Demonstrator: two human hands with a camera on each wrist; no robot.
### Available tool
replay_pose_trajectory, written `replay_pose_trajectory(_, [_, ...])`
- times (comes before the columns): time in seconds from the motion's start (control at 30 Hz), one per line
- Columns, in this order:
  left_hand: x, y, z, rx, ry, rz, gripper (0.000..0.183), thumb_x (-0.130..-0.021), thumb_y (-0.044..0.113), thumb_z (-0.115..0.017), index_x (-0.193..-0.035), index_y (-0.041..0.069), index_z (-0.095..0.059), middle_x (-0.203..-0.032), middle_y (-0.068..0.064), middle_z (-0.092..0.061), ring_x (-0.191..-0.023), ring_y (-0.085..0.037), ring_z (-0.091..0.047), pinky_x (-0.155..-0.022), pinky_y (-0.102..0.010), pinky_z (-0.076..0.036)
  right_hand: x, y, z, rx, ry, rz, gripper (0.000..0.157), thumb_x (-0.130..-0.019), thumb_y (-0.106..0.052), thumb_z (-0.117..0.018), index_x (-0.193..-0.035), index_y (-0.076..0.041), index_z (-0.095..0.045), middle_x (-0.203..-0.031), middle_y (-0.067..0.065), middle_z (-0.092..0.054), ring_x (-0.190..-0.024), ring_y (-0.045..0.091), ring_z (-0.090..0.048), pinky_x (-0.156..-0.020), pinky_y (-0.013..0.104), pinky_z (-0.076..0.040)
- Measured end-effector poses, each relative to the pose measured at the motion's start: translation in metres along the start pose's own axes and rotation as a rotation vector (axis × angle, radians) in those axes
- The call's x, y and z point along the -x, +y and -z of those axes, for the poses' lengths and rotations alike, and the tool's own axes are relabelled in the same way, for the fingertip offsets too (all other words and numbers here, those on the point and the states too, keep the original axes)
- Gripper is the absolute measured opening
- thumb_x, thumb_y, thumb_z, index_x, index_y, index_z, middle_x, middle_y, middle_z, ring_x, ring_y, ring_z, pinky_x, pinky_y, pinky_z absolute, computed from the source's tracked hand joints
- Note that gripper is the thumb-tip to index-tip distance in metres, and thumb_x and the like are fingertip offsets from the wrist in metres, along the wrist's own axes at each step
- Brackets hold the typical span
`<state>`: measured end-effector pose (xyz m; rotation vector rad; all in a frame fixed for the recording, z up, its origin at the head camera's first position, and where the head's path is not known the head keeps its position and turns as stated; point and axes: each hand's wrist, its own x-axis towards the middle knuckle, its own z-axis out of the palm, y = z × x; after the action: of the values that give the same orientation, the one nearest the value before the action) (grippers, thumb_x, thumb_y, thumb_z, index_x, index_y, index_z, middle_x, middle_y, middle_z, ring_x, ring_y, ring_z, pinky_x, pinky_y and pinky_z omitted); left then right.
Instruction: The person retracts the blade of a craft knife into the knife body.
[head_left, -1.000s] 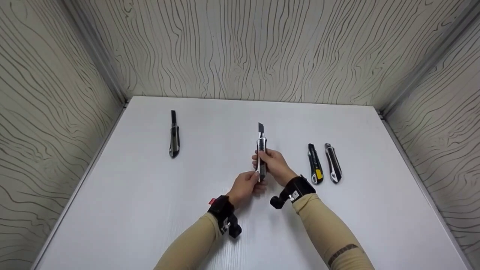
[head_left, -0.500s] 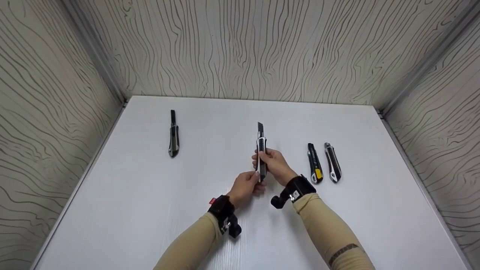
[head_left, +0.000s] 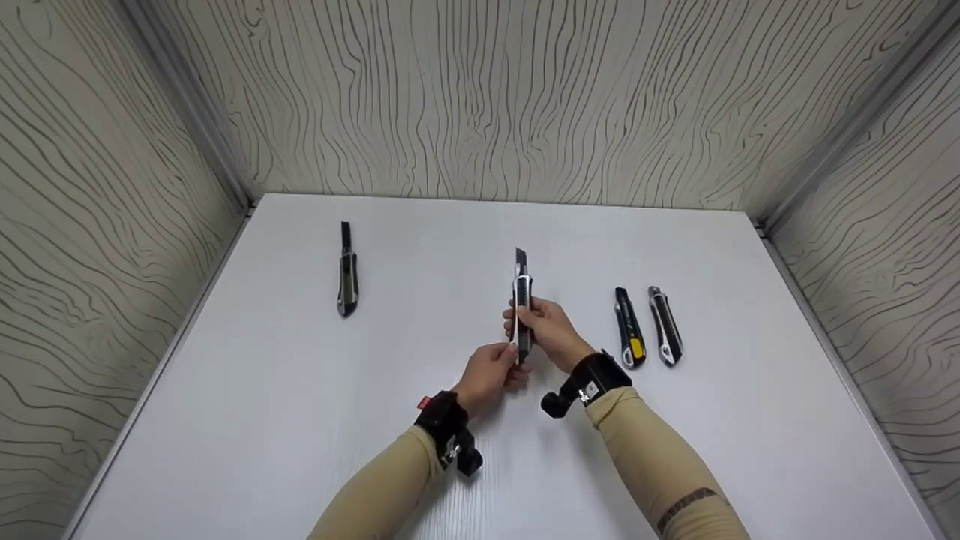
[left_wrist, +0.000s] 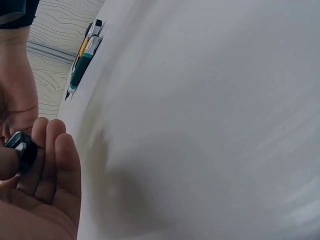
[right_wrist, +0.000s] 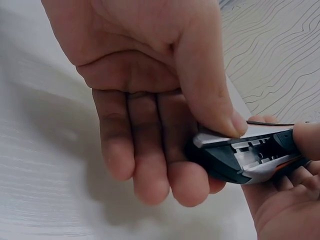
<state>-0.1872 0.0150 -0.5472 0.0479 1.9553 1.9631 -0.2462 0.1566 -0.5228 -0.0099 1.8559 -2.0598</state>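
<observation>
Near the middle of the head view both hands hold one silver-and-black utility knife [head_left: 523,289], its blade end pointing away from the person. My right hand [head_left: 551,330] grips the handle, thumb lying along its top. At the rear end, my left hand [head_left: 484,375] pinches the handle between thumb and fingers. The right wrist view shows the left thumb [right_wrist: 220,110] pressing the dark end cap beside an open slot, with the right hand [right_wrist: 295,200] at the picture's edge. In the left wrist view the knife's end [left_wrist: 25,150] shows under the thumb; its blade is hidden there.
On the white table [head_left: 300,420], a dark utility knife [head_left: 348,277] lies at the left. To the right lie a black-and-yellow utility knife [head_left: 630,330] and a silver-and-black utility knife [head_left: 666,326], side by side. Wood-patterned walls [head_left: 480,97] enclose the table's back and sides.
</observation>
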Motion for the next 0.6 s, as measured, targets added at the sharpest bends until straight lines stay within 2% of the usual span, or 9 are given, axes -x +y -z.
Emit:
replay_pose_trajectory(0.23, [0.000, 0.003, 0.001, -0.028, 0.014, 0.005, 0.037, -0.105, 0.020, -0.041, -0.111, -0.010, -0.061, -0.097, -0.020, -0.072, -0.080, -0.022, -0.070, -0.075, -0.039, -0.059, 0.000, 0.000, 0.000, 0.012, -0.001, 0.008, 0.040, -0.101, -0.004, -0.045, -0.136, 0.015, -0.037, -0.109, 0.013, -0.065, -0.088, 0.012, -0.066, -0.082, 0.024, -0.054])
replay_pose_trajectory(0.47, [0.006, 0.014, 0.000, -0.031, 0.016, 0.002, 0.035, -0.104, 0.013, -0.040, -0.110, -0.015, -0.059, -0.099, -0.027, -0.070, -0.086, -0.033, -0.070, -0.079, -0.044, -0.058, -0.001, 0.000, 0.000, 0.003, -0.014, 0.017, 0.040, -0.101, -0.003, -0.045, -0.135, 0.015, -0.037, -0.112, 0.018, -0.063, -0.089, 0.012, -0.065, -0.084, 0.025, -0.054])
replay_pose_trajectory(0.6, [0.006, 0.011, 0.000, -0.026, 0.017, 0.010, 0.035, -0.104, 0.015, -0.040, -0.110, -0.013, -0.060, -0.099, -0.025, -0.071, -0.083, -0.028, -0.070, -0.078, -0.043, -0.058, 0.000, 0.000, 0.000, 0.012, -0.024, 0.013, 0.040, -0.101, -0.004, -0.046, -0.136, 0.015, -0.037, -0.111, 0.015, -0.064, -0.089, 0.012, -0.065, -0.085, 0.024, -0.053])
